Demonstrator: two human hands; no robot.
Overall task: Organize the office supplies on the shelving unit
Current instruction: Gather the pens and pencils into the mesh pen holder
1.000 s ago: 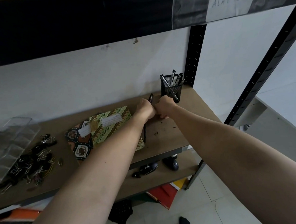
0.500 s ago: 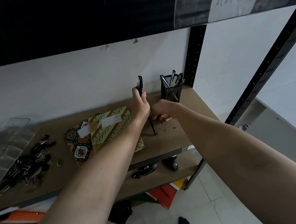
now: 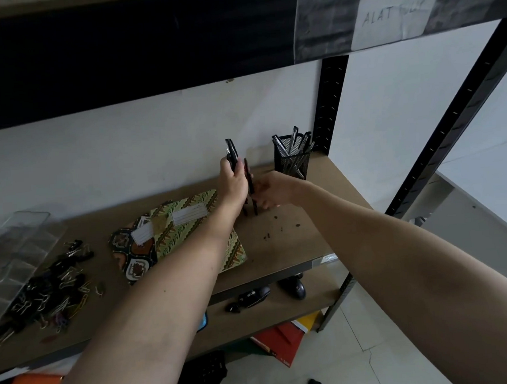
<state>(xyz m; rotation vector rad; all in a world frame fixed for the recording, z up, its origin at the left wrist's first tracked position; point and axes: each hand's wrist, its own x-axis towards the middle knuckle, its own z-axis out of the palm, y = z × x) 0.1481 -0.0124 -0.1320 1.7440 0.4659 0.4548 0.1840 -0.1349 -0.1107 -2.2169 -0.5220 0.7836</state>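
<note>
While my left hand [image 3: 233, 183] grips dark pens [image 3: 233, 159] upright, my right hand [image 3: 271, 190] pinches one [image 3: 249, 180] beside its fingers, tips hidden. The label [image 3: 393, 14] reads "ALAT", the rest blurred.

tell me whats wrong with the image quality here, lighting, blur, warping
Head view: dim and underexposed, the upper shelf's underside nearly black while the white wall is brighter; wide-angle distortion bends the shelf posts and stretches the forearms; the paper label is smeared, only "ALAT" readable; the pens held by the left hand and right hand merge into dark shapes.
</note>
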